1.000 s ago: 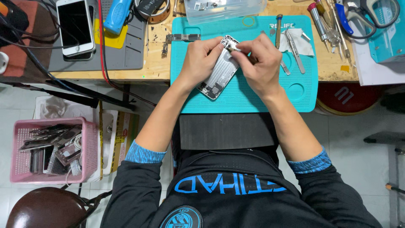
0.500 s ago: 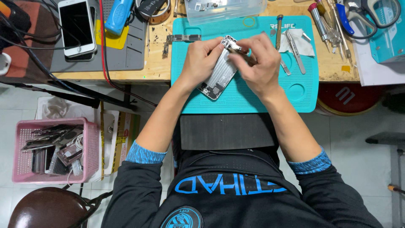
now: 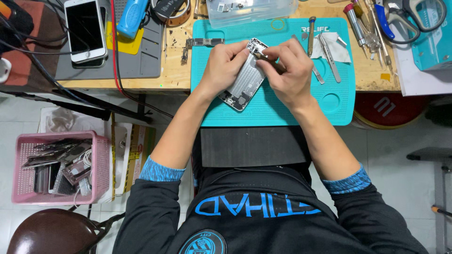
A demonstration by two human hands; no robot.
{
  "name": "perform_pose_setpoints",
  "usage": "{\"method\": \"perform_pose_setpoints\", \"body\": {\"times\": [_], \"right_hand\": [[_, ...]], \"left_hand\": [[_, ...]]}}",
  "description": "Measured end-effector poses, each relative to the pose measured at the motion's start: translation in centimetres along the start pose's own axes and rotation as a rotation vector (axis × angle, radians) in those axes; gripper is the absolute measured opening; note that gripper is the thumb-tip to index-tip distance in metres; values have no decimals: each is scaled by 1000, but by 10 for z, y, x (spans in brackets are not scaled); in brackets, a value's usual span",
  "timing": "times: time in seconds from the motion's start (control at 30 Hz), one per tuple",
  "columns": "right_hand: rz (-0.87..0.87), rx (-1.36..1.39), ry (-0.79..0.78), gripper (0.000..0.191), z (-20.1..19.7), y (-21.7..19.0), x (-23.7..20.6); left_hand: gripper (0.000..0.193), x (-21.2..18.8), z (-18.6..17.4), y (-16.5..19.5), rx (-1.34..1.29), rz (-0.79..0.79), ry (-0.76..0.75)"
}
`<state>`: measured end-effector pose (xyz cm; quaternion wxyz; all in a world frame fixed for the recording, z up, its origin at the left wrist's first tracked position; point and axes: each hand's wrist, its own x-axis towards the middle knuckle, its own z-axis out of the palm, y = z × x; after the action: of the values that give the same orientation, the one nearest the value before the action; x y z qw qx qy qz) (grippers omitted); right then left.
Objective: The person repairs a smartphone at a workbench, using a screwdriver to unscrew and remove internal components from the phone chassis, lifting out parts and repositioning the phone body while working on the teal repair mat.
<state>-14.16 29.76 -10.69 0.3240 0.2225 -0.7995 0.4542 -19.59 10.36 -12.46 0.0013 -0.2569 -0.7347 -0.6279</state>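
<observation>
Silver phone shell [image 3: 245, 82] on teal dotted mat [image 3: 301, 106]; pink basket [image 3: 101, 164], white phone [image 3: 85, 29].

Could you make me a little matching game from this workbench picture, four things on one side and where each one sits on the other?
Things:
1. phone shell
2. white phone
3. pink basket
4. tweezers

Places:
A. on the floor, lower left
B. on the teal mat, beside the right hand
C. between both hands, the left hand steadying it
D. on the grey mat, upper left

Pairs: 1-C, 2-D, 3-A, 4-B
</observation>
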Motion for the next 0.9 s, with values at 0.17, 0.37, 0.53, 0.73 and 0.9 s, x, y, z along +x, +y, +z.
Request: {"method": "perform_pose_setpoints", "body": {"times": [0.17, 0.37, 0.53, 0.73, 0.9], "right_hand": [[19, -36, 11, 15, 2, 2, -3], [-57, -44, 2, 19, 1, 6, 0], [54, -6, 0, 16, 1, 4, 0], [53, 20, -29, 14, 0, 4, 2], [54, -8, -9, 14, 0, 3, -1]], "left_hand": [[27, 1, 1, -1, 73, -8, 16], [27, 3, 0, -1, 3, -6, 10], [28, 3, 1, -2, 57, -11, 3], [27, 3, 1, -1, 20, -21, 13], [28, 1, 2, 1, 57, -18, 16]]}}
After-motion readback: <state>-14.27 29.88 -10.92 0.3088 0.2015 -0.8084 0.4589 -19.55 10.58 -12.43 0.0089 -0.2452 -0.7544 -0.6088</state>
